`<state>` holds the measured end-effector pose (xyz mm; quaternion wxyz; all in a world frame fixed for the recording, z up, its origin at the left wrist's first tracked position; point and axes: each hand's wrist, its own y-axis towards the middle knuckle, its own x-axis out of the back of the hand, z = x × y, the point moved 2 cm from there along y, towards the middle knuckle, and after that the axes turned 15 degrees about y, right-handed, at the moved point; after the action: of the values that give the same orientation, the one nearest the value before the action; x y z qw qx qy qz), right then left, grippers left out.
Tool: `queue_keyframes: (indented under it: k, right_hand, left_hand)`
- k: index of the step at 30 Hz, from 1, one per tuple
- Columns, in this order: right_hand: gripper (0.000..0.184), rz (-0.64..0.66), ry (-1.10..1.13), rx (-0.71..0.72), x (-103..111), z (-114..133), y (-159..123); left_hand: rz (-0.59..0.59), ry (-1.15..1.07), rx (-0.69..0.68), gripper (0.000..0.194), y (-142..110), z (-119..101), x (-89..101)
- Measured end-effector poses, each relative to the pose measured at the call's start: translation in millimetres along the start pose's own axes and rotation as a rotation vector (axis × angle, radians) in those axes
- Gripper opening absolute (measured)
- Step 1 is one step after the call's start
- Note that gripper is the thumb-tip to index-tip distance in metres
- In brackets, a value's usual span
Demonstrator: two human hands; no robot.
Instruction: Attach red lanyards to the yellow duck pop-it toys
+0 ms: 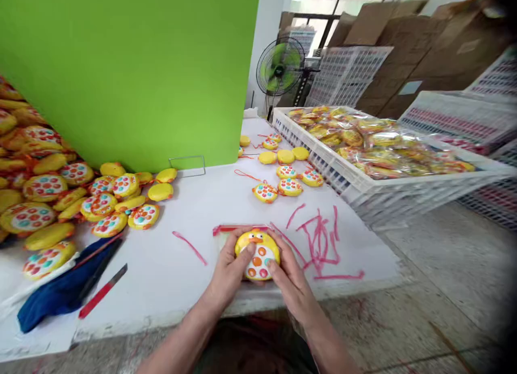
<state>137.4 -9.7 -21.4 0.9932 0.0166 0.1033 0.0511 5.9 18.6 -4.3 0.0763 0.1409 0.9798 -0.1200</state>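
The yellow toy (257, 259) was judged light, firm and smooth, best held by its rounded edge; left grip (231, 260) and right grip (291, 271) pinched it from opposite sides.

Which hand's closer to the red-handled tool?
Left. To the right of the red-handled tool, the left hand holds the yellow toy's left side; the right hand, farther over, holds its right side.

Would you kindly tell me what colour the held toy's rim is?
The rim is yellow, clearest in the head view.
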Motion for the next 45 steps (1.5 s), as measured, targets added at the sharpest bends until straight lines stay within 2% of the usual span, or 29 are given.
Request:
queue_keyframes:
  k: [4,8,11,14,17,20,24,28,30,33,35,38,41,45]
  right_hand:
    - [0.054,0.025,0.128,-0.007,-7.0,-0.2,-3.0]
    - [0.054,-0.067,0.124,0.006,-6.8,-0.3,-1.6]
    - [0.054,-0.077,0.136,0.001,-3.4,-2.5,1.0]
    - [0.058,-0.073,0.198,-0.005,-1.5,-7.3,3.2]
    - [0.061,-0.061,0.239,0.019,-5.0,-9.7,3.5]
    - [0.061,-0.037,0.238,-0.001,-11.1,-9.1,2.2]
    - [0.051,-0.165,0.2,0.04,-7.7,-11.7,2.0]
    - [0.042,-0.257,0.14,0.075,1.8,-15.1,3.8]
    - [0.043,-0.228,0.106,0.078,1.9,-12.4,4.6]
    - [0.049,-0.198,0.105,0.087,-0.7,-8.2,5.5]
    - [0.045,-0.264,0.103,0.081,1.4,-10.4,6.8]
    - [0.034,-0.386,0.103,0.078,11.1,-20.0,10.1]
    - [0.034,-0.383,0.115,0.061,17.4,-26.4,12.9]
    - [0.048,-0.243,0.252,0.006,6.8,-19.6,11.8]
  left_hand:
    - [-0.019,0.009,0.022,0.044,1.7,2.8,5.4]
    - [0.064,0.014,-0.008,0.046,1.6,2.8,6.8]
    - [0.116,-0.015,-0.071,0.054,-0.4,1.2,6.3]
    - [0.089,-0.019,-0.07,0.059,-0.7,1.1,6.4]
    - [0.034,0.022,-0.007,0.051,1.3,2.6,7.9]
    - [0.033,0.048,0.007,0.047,2.9,3.2,9.3]
    - [0.066,0.028,-0.064,0.043,1.2,3.7,9.2]
    - [0.189,0.004,-0.114,0.056,-1.5,5.7,6.1]
    - [0.186,0.07,-0.122,0.063,-1.6,5.9,6.5]
    - [0.152,0.236,-0.149,0.063,-2.1,4.7,8.4]
    - [0.192,0.334,-0.193,0.069,-4.0,5.0,7.2]
    - [0.263,0.368,-0.253,0.092,-7.2,9.5,1.6]
    - [0.169,0.424,-0.275,0.102,-6.8,15.4,-3.0]
    - [-0.003,0.558,-0.259,0.086,-3.1,14.8,-3.5]
